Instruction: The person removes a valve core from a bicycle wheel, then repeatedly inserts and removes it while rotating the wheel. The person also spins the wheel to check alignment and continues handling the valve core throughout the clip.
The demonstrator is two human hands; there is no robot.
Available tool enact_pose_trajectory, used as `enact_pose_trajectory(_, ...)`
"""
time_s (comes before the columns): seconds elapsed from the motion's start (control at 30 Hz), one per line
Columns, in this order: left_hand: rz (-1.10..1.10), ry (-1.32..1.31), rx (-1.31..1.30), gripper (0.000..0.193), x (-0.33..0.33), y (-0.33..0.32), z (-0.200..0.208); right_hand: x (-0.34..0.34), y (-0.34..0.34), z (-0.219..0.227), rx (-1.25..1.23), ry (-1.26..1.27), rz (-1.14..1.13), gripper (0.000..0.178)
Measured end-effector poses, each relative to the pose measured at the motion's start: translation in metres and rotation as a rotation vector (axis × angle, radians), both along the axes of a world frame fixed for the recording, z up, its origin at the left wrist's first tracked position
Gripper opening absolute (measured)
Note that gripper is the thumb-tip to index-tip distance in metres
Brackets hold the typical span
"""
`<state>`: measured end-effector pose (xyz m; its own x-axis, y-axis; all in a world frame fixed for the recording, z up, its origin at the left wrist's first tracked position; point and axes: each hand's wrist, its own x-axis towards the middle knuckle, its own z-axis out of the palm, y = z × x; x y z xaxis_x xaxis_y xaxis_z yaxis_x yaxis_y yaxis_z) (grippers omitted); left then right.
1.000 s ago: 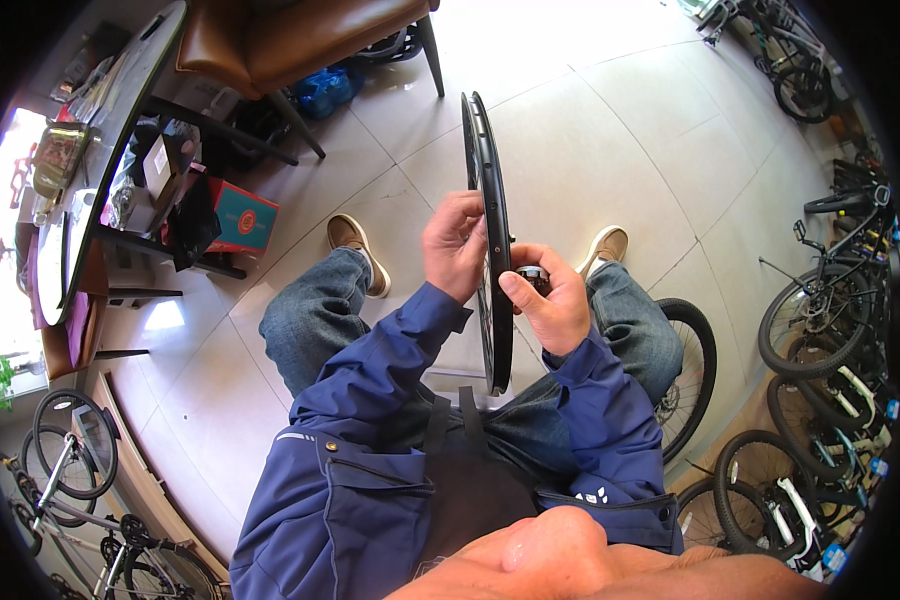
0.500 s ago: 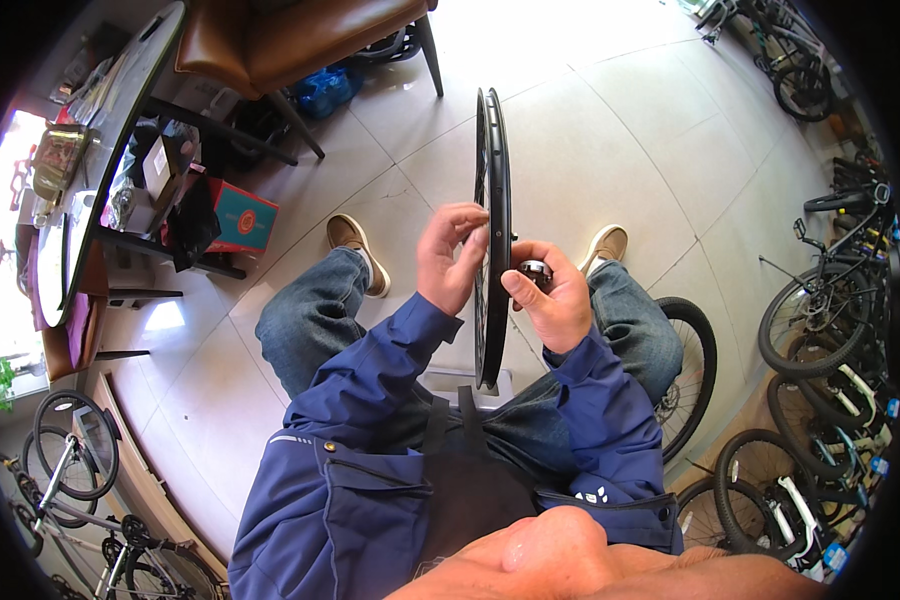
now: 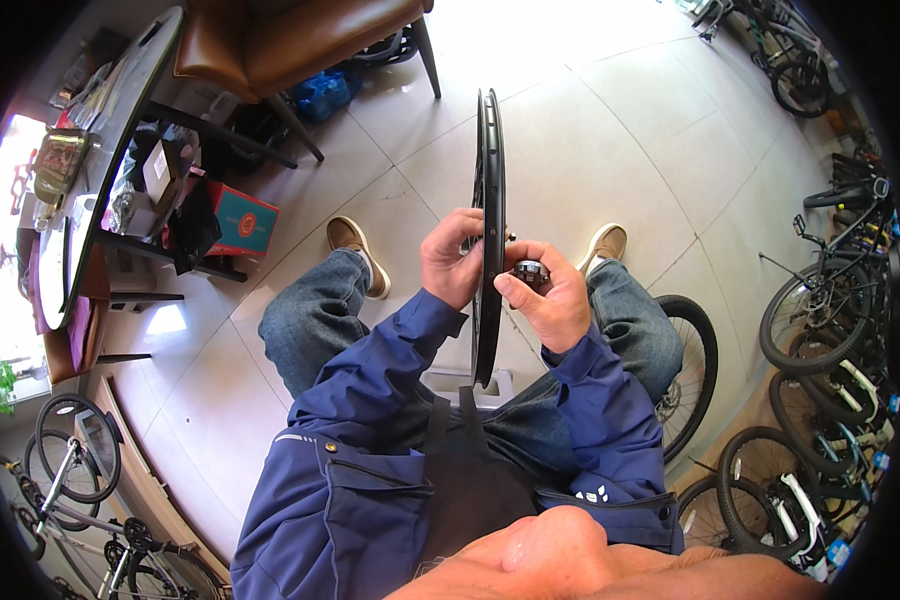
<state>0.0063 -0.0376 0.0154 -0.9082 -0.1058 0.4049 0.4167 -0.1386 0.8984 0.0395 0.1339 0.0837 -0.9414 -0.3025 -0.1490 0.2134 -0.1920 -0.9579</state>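
A black bicycle wheel rim [image 3: 494, 190] stands upright before me, nearly edge-on, between my two hands. From its left side my left hand [image 3: 452, 260] reaches in with bent fingers closed at the spokes; the rim hides the fingertips. On the other side my right hand [image 3: 555, 305] has its thumb and bent fingers closed at the spokes, next to the dark wheel hub [image 3: 530, 271] with its silvery ring. The thumb tip lies near the rim. Which spoke or small part the fingers pinch is hidden.
Under the wheel's lower end is a pale frame-like thing [image 3: 500, 388]. Another bicycle wheel [image 3: 695, 370] stands by my right knee. Bicycles line the right side [image 3: 830, 310] and lower left [image 3: 80, 490]. A table [image 3: 120, 130], a brown chair [image 3: 300, 45] and a red-and-teal box [image 3: 244, 222] are at left.
My left hand has come slightly down and its fingers have closed in behind the rim. My right thumb has shifted left toward the rim. The wheel has tilted a little.
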Motion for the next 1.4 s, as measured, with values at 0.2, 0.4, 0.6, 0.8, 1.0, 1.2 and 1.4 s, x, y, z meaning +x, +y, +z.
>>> enact_pose_trajectory(0.2,0.018,-0.084,0.162,0.009,-0.008,0.004,0.006,0.005,0.002,0.006,0.231,-0.053,0.188,0.039)
enact_pose_trajectory(0.4,0.001,-0.249,0.144,0.019,-0.016,-0.001,0.013,0.003,0.002,0.008,0.198,0.01,0.08,0.03)
enact_pose_trajectory(0.6,-0.078,-0.132,0.057,0.021,-0.003,-0.006,0.007,-0.004,-0.003,-0.004,0.121,0.074,-0.078,0.034)
enact_pose_trajectory(0.8,-0.032,-0.076,0.086,0.014,-0.008,-0.002,0.004,-0.004,-0.003,0.0,0.09,0.069,-0.022,0.036)
enact_pose_trajectory(1.0,0.051,-0.045,0.039,0.009,-0.007,0.002,0.013,-0.008,-0.004,0.009,0.067,0.108,-0.174,0.03)
enact_pose_trajectory(1.2,0.128,-0.054,-0.06,0.006,-0.016,0.008,0.019,-0.002,0.002,0.014,0.166,0.007,0.075,0.041)
enact_pose_trajectory(1.4,0.039,-0.1,0.007,0.005,-0.02,0.007,0.015,0.003,-0.003,0.012,0.089,-0.052,0.045,0.042)
